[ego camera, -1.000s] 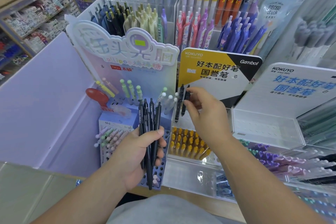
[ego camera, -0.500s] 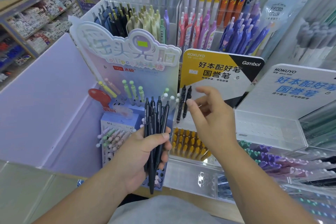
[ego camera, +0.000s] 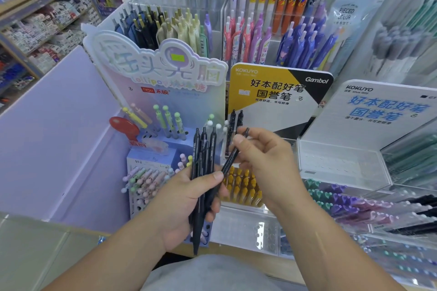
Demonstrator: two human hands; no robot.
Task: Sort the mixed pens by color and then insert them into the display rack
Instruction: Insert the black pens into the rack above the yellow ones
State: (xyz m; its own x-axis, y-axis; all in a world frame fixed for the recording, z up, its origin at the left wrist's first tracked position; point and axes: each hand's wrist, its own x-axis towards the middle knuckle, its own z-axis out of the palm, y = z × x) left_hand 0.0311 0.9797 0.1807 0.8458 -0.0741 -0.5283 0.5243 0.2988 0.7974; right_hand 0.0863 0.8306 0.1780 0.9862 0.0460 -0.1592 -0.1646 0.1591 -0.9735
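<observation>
The left hand [ego camera: 184, 198] is clenched around a bundle of slim black click pens [ego camera: 203, 172]. The bundle stands roughly upright, tips pointing down past the heel of the palm, and the thumb presses across the barrels from the right. The pen caps rise above the fingers in front of the pale blue perforated pen stand [ego camera: 151, 160].

The right hand [ego camera: 267, 165] grasps a single black pen [ego camera: 233, 157] between thumb and fingers. This pen is tilted, its upper end pointing up and to the right and its lower end lying against the bundle near the left thumb.

Two further black pens [ego camera: 236, 125] stand upright in the clear acrylic display rack [ego camera: 340, 165], directly in front of the yellow, black and white KOKUYO Gambol sign card [ego camera: 279, 92]. They sit just behind the right fingertips; contact cannot be determined.

Below both hands, a compartment of the rack holds a row of mustard-yellow pens [ego camera: 241, 184]. To the right, purple and teal pens [ego camera: 343, 198] lie in slanted rows. A white KOKUYO sign card with blue lettering [ego camera: 383, 111] stands at the right. Behind the pale stand rises a pastel sign board with rounded lettering [ego camera: 156, 73], with lollipop-topped pens [ego camera: 170, 120] standing in the stand's upper holes.
</observation>
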